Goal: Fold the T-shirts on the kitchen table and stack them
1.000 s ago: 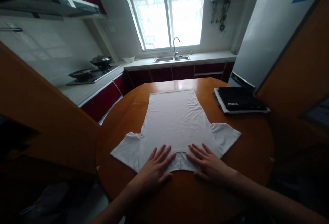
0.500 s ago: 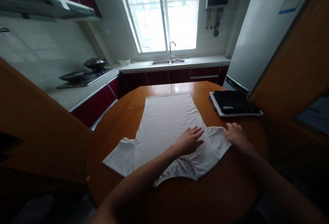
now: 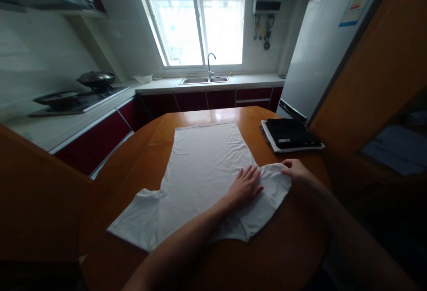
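A white T-shirt [image 3: 200, 162] lies spread on the wooden table [image 3: 143, 157], its hem toward the window and its neckline toward me. My left hand [image 3: 245, 185] rests flat on the shirt near the right sleeve, fingers spread. At the edge of that sleeve, my right hand [image 3: 295, 171] pinches the fabric between thumb and fingers. My left forearm crosses over the shirt and hides part of the neckline. The other sleeve [image 3: 136, 220] lies out to the left, with some creases.
Folded clothes, a black one [image 3: 290, 133] on top, lie at the table's right rear. Beyond are a sink [image 3: 196, 80] with a faucet, a stove with a lidded pan [image 3: 96, 78] at left, and a fridge [image 3: 330, 42] at right.
My right hand has closed its fingers on the sleeve edge. My left hand now lies flatter on the shirt. The view has turned slightly right, so everything sits further left.
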Tool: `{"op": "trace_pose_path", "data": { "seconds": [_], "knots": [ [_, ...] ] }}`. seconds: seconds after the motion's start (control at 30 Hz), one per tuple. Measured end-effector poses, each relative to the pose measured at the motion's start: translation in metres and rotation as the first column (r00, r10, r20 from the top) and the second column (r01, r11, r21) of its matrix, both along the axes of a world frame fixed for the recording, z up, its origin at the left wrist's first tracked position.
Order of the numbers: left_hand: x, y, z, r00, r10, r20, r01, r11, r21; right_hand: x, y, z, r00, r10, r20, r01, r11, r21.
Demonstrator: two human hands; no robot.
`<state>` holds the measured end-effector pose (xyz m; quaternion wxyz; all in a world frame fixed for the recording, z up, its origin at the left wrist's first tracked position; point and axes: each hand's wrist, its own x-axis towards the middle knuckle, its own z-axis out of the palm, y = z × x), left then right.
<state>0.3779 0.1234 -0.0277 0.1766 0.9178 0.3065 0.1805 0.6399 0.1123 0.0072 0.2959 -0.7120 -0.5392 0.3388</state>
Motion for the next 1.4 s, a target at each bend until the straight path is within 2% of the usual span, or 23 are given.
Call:
{"op": "trace_pose_path", "data": {
  "seconds": [0.07,0.13,0.2,0.27,0.33,0.4,0.47,0.53,0.6,0.73,0.83,0.9,1.03,1.27,1.33,1.4],
  "knots": [
    [0.003,0.001,0.004,0.981,0.091,0.170,-0.078,0.993,-0.085,-0.016,-0.005,0.012,0.988,0.074,-0.138,-0.064,0.995,0.077],
    [0.005,0.002,0.008,0.927,0.206,0.313,-0.129,0.959,-0.251,-0.035,-0.008,0.020,0.951,0.207,-0.228,-0.187,0.976,0.110],
    [0.006,0.004,0.010,0.877,0.300,0.374,-0.133,0.902,-0.411,-0.050,-0.007,0.022,0.913,0.302,-0.273,-0.283,0.953,0.107],
    [0.006,0.007,0.008,0.851,0.358,0.384,-0.140,0.859,-0.493,-0.056,0.001,0.018,0.931,0.291,-0.223,-0.268,0.955,0.127],
    [0.005,0.010,0.004,0.840,0.392,0.377,-0.159,0.840,-0.519,-0.054,0.015,0.012,0.975,0.203,-0.089,-0.183,0.964,0.194],
    [0.003,0.013,-0.003,0.837,0.401,0.372,-0.158,0.829,-0.537,-0.046,0.028,0.004,0.985,0.164,0.045,-0.170,0.951,0.260],
    [0.002,0.015,-0.008,0.829,0.402,0.390,-0.144,0.826,-0.545,-0.039,0.037,-0.002,0.953,0.278,0.120,-0.301,0.913,0.275],
    [0.002,0.017,-0.011,0.811,0.405,0.423,-0.126,0.826,-0.550,-0.035,0.042,-0.005,0.877,0.457,0.149,-0.480,0.838,0.260],
    [0.003,0.017,-0.011,0.794,0.411,0.448,-0.108,0.821,-0.561,-0.035,0.045,-0.006,0.813,0.559,0.159,-0.582,0.780,0.231],
    [0.003,0.018,-0.003,0.757,0.453,0.471,-0.142,0.817,-0.558,-0.043,0.053,-0.001,0.811,0.576,0.105,-0.584,0.780,0.225],
    [-0.002,0.023,0.004,0.769,0.483,0.419,-0.188,0.797,-0.574,-0.049,0.061,0.000,0.810,0.585,0.042,-0.578,0.784,0.227],
    [-0.009,0.027,0.007,0.810,0.460,0.364,-0.188,0.791,-0.582,-0.053,0.066,-0.005,0.811,0.584,0.038,-0.577,0.787,0.219],
    [-0.025,0.034,0.013,0.895,0.338,0.290,-0.125,0.815,-0.566,-0.058,0.068,-0.016,0.828,0.552,0.103,-0.560,0.797,0.229],
    [-0.033,0.036,0.022,0.970,0.222,0.101,-0.141,0.847,-0.512,-0.056,0.062,-0.024,0.825,0.535,0.180,-0.564,0.791,0.236],
    [-0.033,0.034,0.025,0.983,0.178,0.046,-0.136,0.874,-0.467,-0.057,0.061,-0.028,0.831,0.515,0.211,-0.555,0.797,0.240],
    [-0.032,0.030,0.029,0.989,0.149,-0.008,-0.142,0.925,-0.352,-0.057,0.061,-0.032,0.832,0.498,0.244,-0.550,0.798,0.247]
  ]
}}
